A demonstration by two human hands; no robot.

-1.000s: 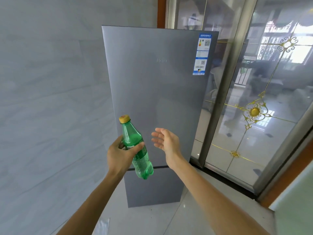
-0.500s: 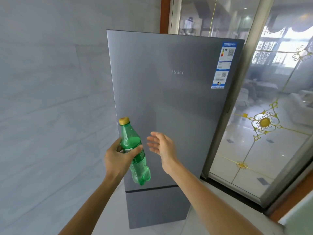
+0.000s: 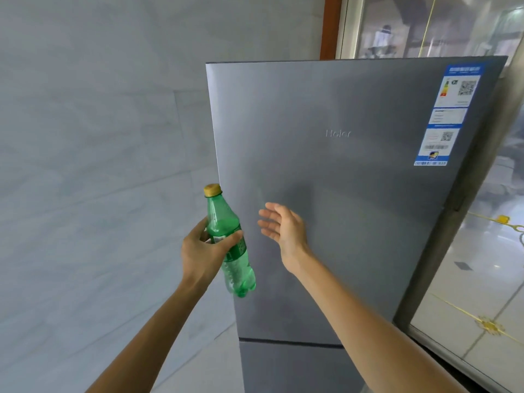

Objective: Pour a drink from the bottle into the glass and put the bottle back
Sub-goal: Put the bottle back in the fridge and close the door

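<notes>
in front of the closed grey refrigerator [image 3: 354, 194], the green plastic bottle [image 3: 236, 265] was held in the air by the left hand [image 3: 202, 251], just ahead of the left edge of the upper door. the bottle stood near upright, its top leaning slightly left, with the yellow cap [image 3: 212, 189] seated on the neck. the glass was not in view.

handling assessment: the bottle appeared thin-walled and flexible, light enough for 1 hand. its fill level could not be read with confidence. the lower body looked beaded, possibly with condensation or bubbles, so a slippery surface was assumed. the recommended hold was the label band at mid-body, where the walls were straightest. a hard squeeze there would likely dent the plastic, though with the cap on, no spill was expected.

hand pose: the left hand gripped the label band, thumb across the front and fingers wrapped behind, wrist roughly level. the right hand [image 3: 285, 231] held nothing. its fingers were extended and slightly spread, palm turned left toward the bottle, apart from it. whether it touched the door could not be told. both forearms reached forward and up from the lower edge of the view. the right hand was judged free to open the door.
</notes>
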